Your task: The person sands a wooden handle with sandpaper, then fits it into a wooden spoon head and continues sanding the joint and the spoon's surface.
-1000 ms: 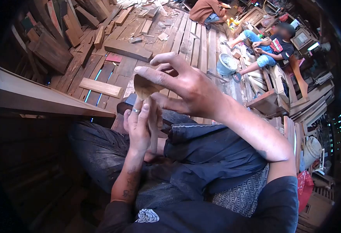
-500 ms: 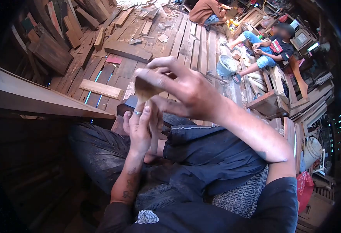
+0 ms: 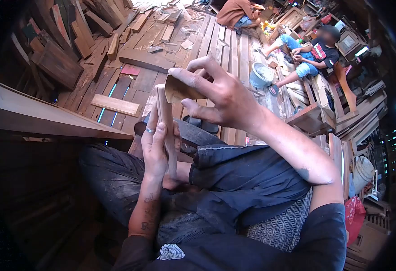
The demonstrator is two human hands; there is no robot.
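My left hand (image 3: 154, 148) is closed around a slim wooden piece (image 3: 165, 115), thumb on the near side, a ring on one finger. The piece stands nearly upright above my lap. At its top end, my right hand (image 3: 220, 95) pinches a curved brown sheet of sandpaper (image 3: 178, 90) between thumb and fingers. The sheet's edge meets the top of the wood in this view, and part of it is hidden behind my fingers.
A long pale board (image 3: 58, 110) juts in from the left. Loose planks (image 3: 146, 60) and offcuts lie on the slatted floor ahead. A white bucket (image 3: 262, 76) stands near a seated person (image 3: 319, 54); another person (image 3: 236, 16) crouches farther back.
My right hand has shifted a little to the right, and its fingers have opened wider around the sandpaper. My left hand has moved slightly left, and the wooden piece now shows more fully.
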